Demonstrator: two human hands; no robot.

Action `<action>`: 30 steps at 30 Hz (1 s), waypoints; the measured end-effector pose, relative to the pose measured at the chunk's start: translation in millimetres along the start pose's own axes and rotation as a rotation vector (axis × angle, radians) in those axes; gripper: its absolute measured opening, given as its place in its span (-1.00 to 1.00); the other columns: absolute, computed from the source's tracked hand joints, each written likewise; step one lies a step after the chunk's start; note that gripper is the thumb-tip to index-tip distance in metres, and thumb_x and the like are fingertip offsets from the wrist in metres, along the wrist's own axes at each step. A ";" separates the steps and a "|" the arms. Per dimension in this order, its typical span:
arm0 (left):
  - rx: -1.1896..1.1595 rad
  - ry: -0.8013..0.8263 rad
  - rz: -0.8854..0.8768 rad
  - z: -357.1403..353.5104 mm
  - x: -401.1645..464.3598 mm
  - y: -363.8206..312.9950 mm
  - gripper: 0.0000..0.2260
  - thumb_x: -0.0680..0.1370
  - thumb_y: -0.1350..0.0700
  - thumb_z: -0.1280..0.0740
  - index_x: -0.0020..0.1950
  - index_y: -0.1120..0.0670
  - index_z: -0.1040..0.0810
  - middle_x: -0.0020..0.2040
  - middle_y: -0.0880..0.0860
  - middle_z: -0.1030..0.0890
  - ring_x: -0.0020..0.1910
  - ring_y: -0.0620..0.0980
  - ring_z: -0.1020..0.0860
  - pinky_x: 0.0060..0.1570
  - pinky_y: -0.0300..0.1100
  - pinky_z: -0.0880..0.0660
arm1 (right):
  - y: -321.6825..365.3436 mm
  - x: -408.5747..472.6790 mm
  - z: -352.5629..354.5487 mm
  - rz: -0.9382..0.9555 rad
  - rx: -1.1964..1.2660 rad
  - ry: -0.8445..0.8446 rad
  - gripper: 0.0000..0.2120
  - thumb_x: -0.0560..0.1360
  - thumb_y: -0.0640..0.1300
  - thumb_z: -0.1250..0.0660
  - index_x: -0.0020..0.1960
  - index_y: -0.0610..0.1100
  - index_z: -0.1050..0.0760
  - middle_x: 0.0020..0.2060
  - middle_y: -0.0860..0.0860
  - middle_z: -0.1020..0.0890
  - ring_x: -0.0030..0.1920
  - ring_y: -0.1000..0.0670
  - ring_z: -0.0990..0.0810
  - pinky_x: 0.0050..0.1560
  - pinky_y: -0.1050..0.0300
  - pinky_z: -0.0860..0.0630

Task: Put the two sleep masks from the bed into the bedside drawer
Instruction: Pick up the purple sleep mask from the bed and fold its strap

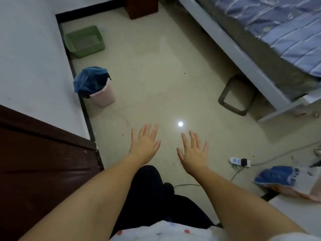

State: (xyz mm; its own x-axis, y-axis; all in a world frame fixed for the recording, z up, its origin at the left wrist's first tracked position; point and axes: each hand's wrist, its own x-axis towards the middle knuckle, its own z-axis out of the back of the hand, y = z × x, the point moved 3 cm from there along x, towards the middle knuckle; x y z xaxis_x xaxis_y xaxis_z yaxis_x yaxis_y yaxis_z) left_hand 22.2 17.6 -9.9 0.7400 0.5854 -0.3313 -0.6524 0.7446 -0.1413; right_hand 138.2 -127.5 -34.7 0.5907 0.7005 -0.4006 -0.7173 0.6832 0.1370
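Note:
My left hand (145, 142) and my right hand (193, 150) are stretched out side by side over the pale tiled floor, palms down, fingers spread, holding nothing. The bed (231, 46), with a grey frame and a blue striped quilt (281, 26), runs along the upper right. No sleep mask shows on the part of the bed in view. A dark red-brown wooden cabinet (142, 7) stands at the top by the bed's head; no drawer can be made out on it.
A pink bin with a blue bag (97, 86) and a green basket (85, 40) stand along the left wall. A dark wooden door (40, 159) is at lower left. A brown stool (234, 96) sits beside the bed. A power strip (240, 162) with cables and a blue bag (284, 180) lie at right.

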 end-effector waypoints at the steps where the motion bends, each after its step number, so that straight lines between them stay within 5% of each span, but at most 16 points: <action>1: -0.010 0.004 0.012 3.9 8.6 1.9 -0.45 0.60 -0.12 0.00 0.53 0.00 0.11 0.54 0.10 -0.12 0.51 0.06 -0.07 0.44 0.26 0.06 | -1.9 9.0 3.9 -0.006 -0.007 0.004 -0.42 0.56 0.21 0.17 0.50 0.07 0.24 0.55 -0.02 0.13 0.52 -0.06 0.20 0.44 -0.28 0.17; 18: -0.060 -0.066 0.082 159.6 360.6 97.4 -0.47 0.60 -0.12 0.00 0.52 0.01 0.04 0.52 0.12 -0.19 0.49 0.05 -0.14 0.43 0.25 0.00 | 38.7 354.7 194.1 -0.105 0.073 -0.102 -0.46 0.58 0.17 0.10 0.51 0.05 0.08 0.55 -0.05 0.00 0.52 -0.08 0.06 0.46 -0.25 0.11; 30: -0.024 -0.116 -0.058 265.0 675.4 30.6 -0.47 0.60 -0.11 -0.02 0.52 0.02 0.02 0.51 0.12 -0.19 0.49 0.05 -0.14 0.43 0.25 0.02 | -43.4 636.6 331.9 -0.166 0.133 -0.189 -0.47 0.58 0.12 0.02 0.50 0.01 0.01 0.53 -0.09 -0.08 0.52 -0.07 0.03 0.44 -0.28 0.14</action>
State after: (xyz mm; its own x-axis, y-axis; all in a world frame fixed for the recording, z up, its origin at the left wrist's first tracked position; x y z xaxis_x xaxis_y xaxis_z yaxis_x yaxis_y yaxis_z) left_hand 545.5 520.7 9.2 0.7895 0.5760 -0.2122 -0.6108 0.7711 -0.1794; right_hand 668.0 357.4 5.1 0.7635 0.5939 -0.2535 -0.5574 0.8044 0.2057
